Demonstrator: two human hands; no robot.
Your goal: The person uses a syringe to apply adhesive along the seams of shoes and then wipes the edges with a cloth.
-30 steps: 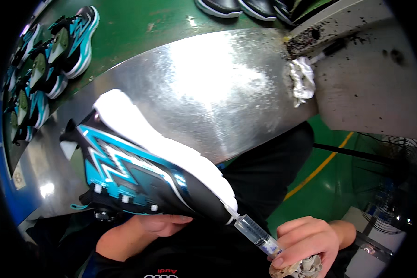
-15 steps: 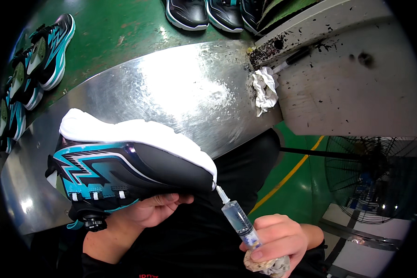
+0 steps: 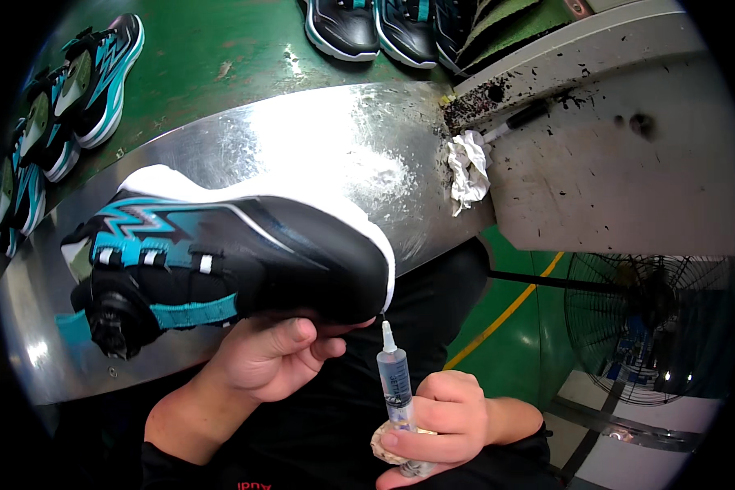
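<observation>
Black and teal shoe (image 3: 229,261) held on its side above the near edge of the steel table (image 3: 335,147), cupped from below by the left hand (image 3: 273,359) with fingers curled up against the lower side. Long axis of shoe close to horizontal: toe to the right, heel and rotary dial closure to the left, white sole turned to the far side.

Syringe (image 3: 395,384) clamped in the right hand (image 3: 437,416), fingers wrapped around the barrel, thumb low near the plunger end (a tan pad or rag also bunched in the same palm). Long axis of syringe close to vertical, nozzle pointing up and slightly left.

Key relation: nozzle tip just below the toe end of the shoe, near but apart, a small gap visible. Shoe toe up and left of the right-hand grip; right hand nearer the toe, left hand nearer the midfoot.

Crumpled white cloth (image 3: 468,167) at the right end of the table, well apart.
</observation>
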